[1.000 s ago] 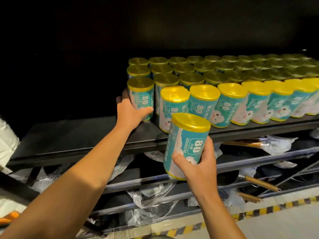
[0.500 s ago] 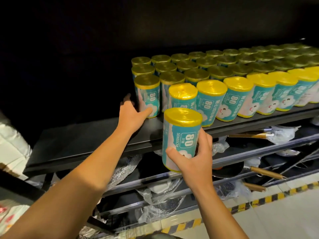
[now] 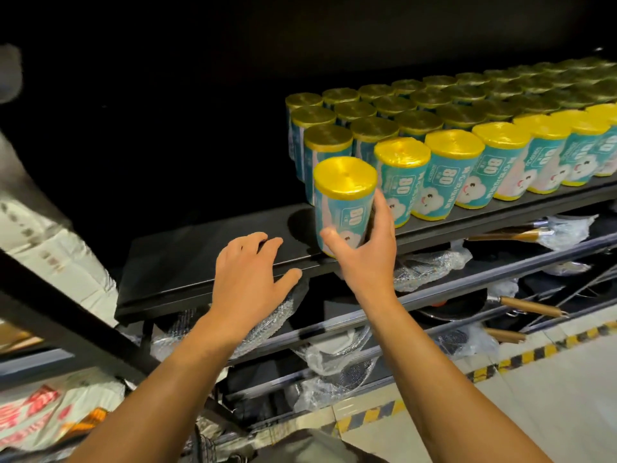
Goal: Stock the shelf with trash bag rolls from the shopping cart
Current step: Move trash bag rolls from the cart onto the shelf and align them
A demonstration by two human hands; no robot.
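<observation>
Head view: right hand point(image 3: 364, 259) grips a roll point(image 3: 344, 205) marked "80" — left hand point(image 3: 248, 275) spread flat.

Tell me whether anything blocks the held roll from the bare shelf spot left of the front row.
Nothing visible does. The right hand grips the trash bag roll at the shelf front edge, beside the front row. The left hand rests open on the shelf edge, left of the roll, not in that spot.

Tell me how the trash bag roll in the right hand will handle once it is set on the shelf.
The trash bag roll is a tall cylinder with flat ends, so it should stand, yet tip if nudged. On its side it would likely roll. The right hand spans it alone, suggesting it is light.
</observation>
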